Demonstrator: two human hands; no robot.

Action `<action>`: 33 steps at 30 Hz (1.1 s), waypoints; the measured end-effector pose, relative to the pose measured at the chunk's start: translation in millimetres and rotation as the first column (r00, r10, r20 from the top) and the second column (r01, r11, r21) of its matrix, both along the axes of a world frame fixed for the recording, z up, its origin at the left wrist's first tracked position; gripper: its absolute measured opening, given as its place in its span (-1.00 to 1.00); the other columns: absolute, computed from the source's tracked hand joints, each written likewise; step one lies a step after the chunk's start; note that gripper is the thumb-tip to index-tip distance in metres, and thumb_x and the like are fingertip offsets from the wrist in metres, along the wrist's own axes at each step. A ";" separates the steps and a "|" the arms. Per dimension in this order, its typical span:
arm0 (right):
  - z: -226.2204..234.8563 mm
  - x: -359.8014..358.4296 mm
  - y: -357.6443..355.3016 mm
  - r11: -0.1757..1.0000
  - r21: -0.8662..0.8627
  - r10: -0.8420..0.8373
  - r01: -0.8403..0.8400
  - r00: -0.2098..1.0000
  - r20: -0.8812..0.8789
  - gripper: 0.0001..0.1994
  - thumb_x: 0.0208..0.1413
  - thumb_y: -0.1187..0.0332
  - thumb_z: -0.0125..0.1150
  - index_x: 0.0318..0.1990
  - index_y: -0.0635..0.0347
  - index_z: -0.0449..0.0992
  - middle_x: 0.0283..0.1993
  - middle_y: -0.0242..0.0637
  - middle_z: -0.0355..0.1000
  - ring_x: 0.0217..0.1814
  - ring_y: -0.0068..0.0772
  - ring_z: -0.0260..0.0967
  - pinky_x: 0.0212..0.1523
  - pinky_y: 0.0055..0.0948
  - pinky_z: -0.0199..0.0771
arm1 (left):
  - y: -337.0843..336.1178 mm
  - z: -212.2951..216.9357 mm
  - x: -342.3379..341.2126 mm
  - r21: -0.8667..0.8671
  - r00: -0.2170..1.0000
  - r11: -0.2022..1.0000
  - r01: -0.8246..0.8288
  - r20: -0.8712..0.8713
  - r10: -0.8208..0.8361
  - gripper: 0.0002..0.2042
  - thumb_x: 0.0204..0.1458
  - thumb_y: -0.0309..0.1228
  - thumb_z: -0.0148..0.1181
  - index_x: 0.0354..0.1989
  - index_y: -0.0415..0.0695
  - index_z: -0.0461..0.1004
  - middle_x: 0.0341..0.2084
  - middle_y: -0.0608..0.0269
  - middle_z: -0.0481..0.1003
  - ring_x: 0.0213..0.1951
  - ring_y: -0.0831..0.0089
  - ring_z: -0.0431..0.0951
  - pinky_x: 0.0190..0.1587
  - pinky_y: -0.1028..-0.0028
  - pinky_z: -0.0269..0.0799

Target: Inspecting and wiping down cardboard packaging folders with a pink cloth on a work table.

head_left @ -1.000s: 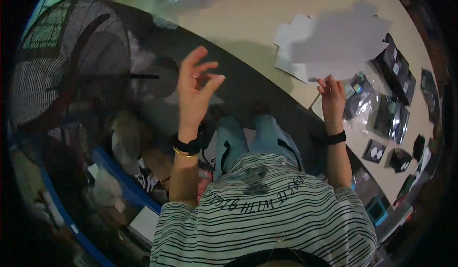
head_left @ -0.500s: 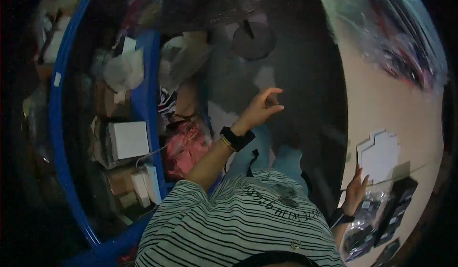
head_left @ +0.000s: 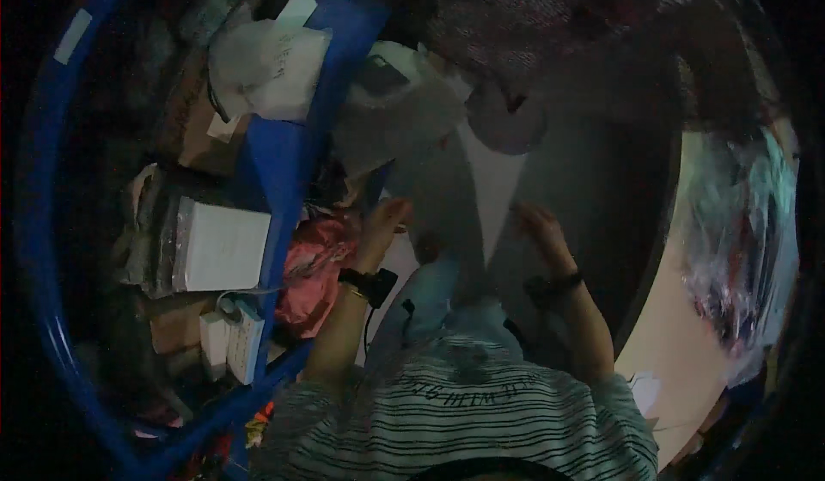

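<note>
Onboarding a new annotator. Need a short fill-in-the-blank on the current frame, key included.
1. The hand nearer the pinkish bundle is the ____ one.
2. The shelf frame is coloured ____.
3. Right of the right hand, clear plastic lies on a pale ____.
4. The shirt is patterned with dark ____.
Missing words: left; blue; table; stripes.

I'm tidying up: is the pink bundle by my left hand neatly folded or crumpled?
Crumpled: the pink bundle beside your left hand shows irregular creases and an uneven outline.
</note>
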State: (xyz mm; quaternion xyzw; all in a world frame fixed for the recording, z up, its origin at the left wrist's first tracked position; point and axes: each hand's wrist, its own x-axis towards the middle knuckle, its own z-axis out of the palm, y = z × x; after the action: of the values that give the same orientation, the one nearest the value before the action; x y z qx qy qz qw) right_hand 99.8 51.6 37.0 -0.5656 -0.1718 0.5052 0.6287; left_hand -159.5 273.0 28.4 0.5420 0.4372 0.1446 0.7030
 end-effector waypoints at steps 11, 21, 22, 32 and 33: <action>-114.5 -0.1 233.6 0.982 -0.014 0.166 -0.188 0.897 -0.410 -0.56 0.14 0.10 0.16 0.07 0.18 0.36 0.08 -0.17 0.42 0.10 -0.24 0.39 0.09 -0.25 0.40 | 21.5 -17.0 15.9 -0.243 0.888 0.875 -0.419 0.093 0.451 -0.56 0.06 -0.10 0.21 0.00 -0.14 0.36 -0.20 0.25 0.47 -0.28 0.48 0.51 -0.32 0.49 0.46; -190.0 46.7 238.6 0.883 0.186 0.459 -0.431 0.876 -0.151 -0.58 0.20 0.23 0.08 0.16 0.22 0.34 0.02 -0.16 0.40 -0.04 -0.27 0.43 0.01 -0.36 0.46 | 71.2 -68.1 61.6 -0.282 0.579 0.607 -0.743 0.184 0.795 -0.66 0.11 -0.28 0.15 0.05 -0.06 0.36 -0.11 0.25 0.45 -0.25 0.45 0.51 -0.34 0.44 0.49; -182.6 46.7 241.2 0.790 0.186 0.612 -0.584 0.765 -0.200 -0.59 0.19 0.26 0.08 0.16 0.22 0.36 0.01 -0.15 0.41 -0.04 -0.29 0.43 0.01 -0.36 0.46 | 66.1 -70.3 55.0 -0.288 0.556 0.584 -0.759 0.179 0.811 -0.67 0.11 -0.29 0.15 0.04 -0.06 0.38 -0.12 0.25 0.46 -0.27 0.45 0.52 -0.34 0.45 0.49; -146.2 -63.1 225.8 0.772 0.112 0.360 -0.626 0.576 0.734 -0.64 0.16 0.30 0.14 0.11 0.13 0.42 -0.01 -0.26 0.43 -0.07 -0.44 0.41 -0.13 -0.53 0.44 | 43.4 -52.8 50.1 0.105 0.723 0.717 -0.689 0.040 0.689 -0.84 0.09 -0.34 0.14 -0.26 -0.16 0.50 -0.39 0.30 0.51 -0.45 0.56 0.45 -0.42 0.53 0.36; -145.0 -69.3 223.8 0.815 0.162 0.332 -0.556 0.679 0.655 -0.64 0.14 0.29 0.15 0.09 0.14 0.43 -0.02 -0.27 0.43 -0.08 -0.45 0.42 -0.14 -0.52 0.45 | 41.5 -48.1 51.3 0.200 0.750 0.732 -0.652 0.025 0.661 -0.84 0.09 -0.35 0.14 -0.30 -0.18 0.51 -0.40 0.30 0.50 -0.46 0.58 0.43 -0.41 0.54 0.35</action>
State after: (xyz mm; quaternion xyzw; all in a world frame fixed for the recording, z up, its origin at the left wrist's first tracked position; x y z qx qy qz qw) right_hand 30.5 275.4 -108.0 -0.5142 -0.5819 0.4005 0.4863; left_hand -108.2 314.5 -19.6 0.4226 0.6004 0.4127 0.5391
